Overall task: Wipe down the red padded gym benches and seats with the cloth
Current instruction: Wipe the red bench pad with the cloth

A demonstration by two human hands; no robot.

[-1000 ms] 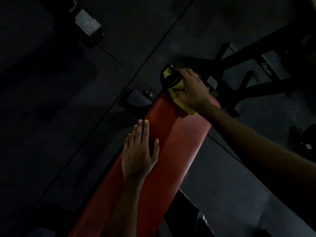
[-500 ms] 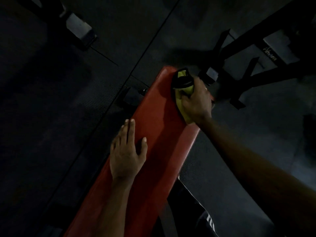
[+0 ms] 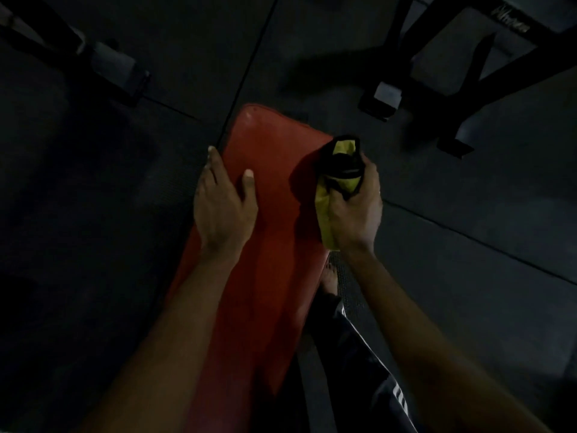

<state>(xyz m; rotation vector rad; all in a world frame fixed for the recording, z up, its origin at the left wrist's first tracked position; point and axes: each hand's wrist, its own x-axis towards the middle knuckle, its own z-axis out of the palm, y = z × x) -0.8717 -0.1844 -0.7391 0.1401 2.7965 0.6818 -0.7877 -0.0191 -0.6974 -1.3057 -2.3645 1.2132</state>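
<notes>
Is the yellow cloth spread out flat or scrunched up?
Scrunched up: the right hand grips the yellow cloth bunched at the red bench's edge.

Dim gym floor, off-task items only.
Dark rubber floor mats (image 3: pixel 468 276) with seams; black steel equipment frame (image 3: pixel 443 57) up and right of the fingers, pale foot plate (image 3: pixel 387 92) at its base. Second dark frame leg (image 3: pixel 115 68) up and left. Striped dark trouser leg (image 3: pixel 368 364) and bare foot (image 3: pixel 327 276) below.

Bench (image 3: pixel 265 245) central, running 12 to 6. Left hand (image 3: pixel 221 210) on its 9 o'clock edge; right hand (image 3: pixel 352 210), gripping cloth (image 3: pixel 327 214), at 3 o'clock edge. Frame (image 3: pixel 443 57) at 1 o'clock.
</notes>
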